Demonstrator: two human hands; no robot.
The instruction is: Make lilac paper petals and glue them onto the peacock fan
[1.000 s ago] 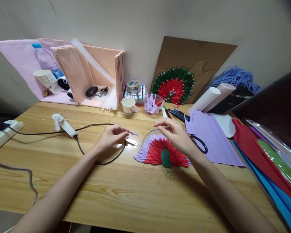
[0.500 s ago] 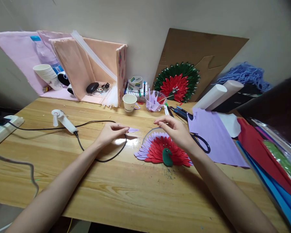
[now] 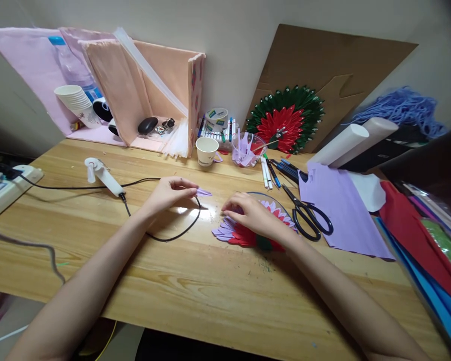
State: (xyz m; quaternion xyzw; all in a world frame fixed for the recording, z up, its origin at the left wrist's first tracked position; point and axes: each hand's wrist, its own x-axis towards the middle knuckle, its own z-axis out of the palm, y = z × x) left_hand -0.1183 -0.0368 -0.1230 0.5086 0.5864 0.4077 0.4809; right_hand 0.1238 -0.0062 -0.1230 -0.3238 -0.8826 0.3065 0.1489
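Note:
My left hand (image 3: 172, 194) pinches a small pointed purple felt petal (image 3: 203, 192) between thumb and fingertips, just above the table. My right hand (image 3: 247, 210) hovers over the felt peacock (image 3: 244, 236), its fingers loosely curved and the thumb apart; nothing shows between them. Red and purple petals fan out around the peacock's green body (image 3: 263, 242), which my right hand and wrist partly cover. To the right of it lie black-handled scissors (image 3: 307, 214), their handles over a purple felt sheet (image 3: 338, 210).
A white glue gun (image 3: 104, 176) trails a black cord behind and below my left hand. A paper cup (image 3: 206, 150), a clear bowl with purple pieces (image 3: 248, 150) and markers (image 3: 266, 171) stand farther back. A finished green-and-red peacock (image 3: 285, 120) leans on cardboard (image 3: 346, 55).
My right hand has moved left and down across the peacock, toward my left hand, uncovering the scissors. My left hand still holds the petal. The view has shifted slightly.

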